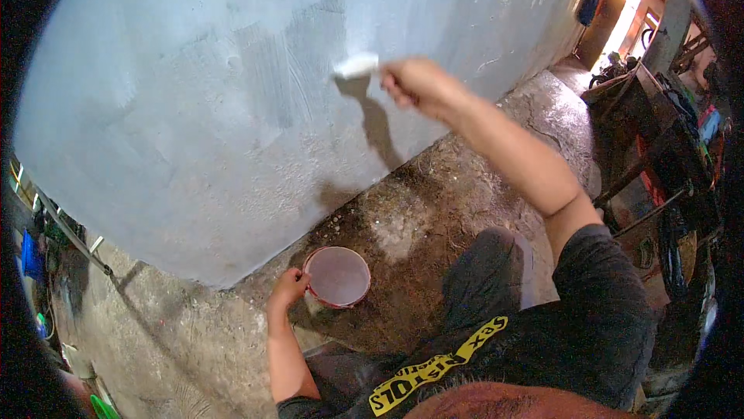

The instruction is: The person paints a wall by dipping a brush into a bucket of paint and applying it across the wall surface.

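A paintbrush (357, 66) with white, paint-covered bristles is held in my right hand (418, 86), fingers closed round its handle. The bristles are at the pale grey-blue wall (232, 132), on an area with uneven wet-looking strokes. Low down near the wall's foot, my left hand (289, 289) grips the rim of a round red-edged bucket (339, 307). Whitish liquid paint (339, 274) lies inside it. My left fingers are partly hidden behind the rim. The shadow of my right arm and the brush falls on the wall below them.
The rough concrete floor (194, 334) is stained and runs along the wall's base. Dark wooden furniture (643, 132) with cluttered items stands at the right. A bright doorway (620, 20) opens at the far right. A blue object (31, 255) is at the left edge.
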`<state>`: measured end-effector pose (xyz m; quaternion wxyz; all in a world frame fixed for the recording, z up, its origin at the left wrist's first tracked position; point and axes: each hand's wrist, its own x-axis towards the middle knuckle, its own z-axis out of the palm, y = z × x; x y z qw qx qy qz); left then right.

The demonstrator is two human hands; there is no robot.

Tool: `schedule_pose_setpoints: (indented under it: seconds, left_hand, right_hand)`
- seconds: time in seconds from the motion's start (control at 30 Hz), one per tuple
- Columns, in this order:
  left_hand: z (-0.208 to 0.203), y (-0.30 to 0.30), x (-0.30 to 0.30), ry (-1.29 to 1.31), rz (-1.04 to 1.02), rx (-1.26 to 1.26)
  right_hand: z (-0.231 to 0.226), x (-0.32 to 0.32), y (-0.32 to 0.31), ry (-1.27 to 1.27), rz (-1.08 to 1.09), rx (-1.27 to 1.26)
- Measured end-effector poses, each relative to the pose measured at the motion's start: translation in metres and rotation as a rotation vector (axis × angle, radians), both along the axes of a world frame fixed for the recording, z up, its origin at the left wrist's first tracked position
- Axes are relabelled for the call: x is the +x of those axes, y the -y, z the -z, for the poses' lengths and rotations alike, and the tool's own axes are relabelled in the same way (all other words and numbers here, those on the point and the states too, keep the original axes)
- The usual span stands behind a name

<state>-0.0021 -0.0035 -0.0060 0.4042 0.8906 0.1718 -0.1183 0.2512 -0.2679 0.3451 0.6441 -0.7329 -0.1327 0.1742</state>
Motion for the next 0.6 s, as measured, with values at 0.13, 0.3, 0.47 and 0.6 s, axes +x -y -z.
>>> schedule_pose_setpoints:
  seconds: [0.13, 0.3, 0.47, 0.6]
  left_hand:
    - [0.023, -0.008, 0.002, -0.022, -0.025, -0.074]
    - [0.033, -0.012, 0.009, -0.031, 0.028, -0.177]
    - [0.036, -0.010, 0.004, 0.042, 0.034, -0.168]
    - [0.026, -0.010, -0.005, 0.089, 0.052, -0.124]
  right_hand:
    - [-0.100, -0.020, 0.001, 0.401, 0.006, 0.155]
    - [-0.087, -0.019, -0.006, 0.514, 0.022, 0.284]
    - [0.063, -0.022, -0.010, 0.134, -0.047, 0.095]
    - [0.115, -0.038, 0.000, -0.342, -0.034, 0.076]
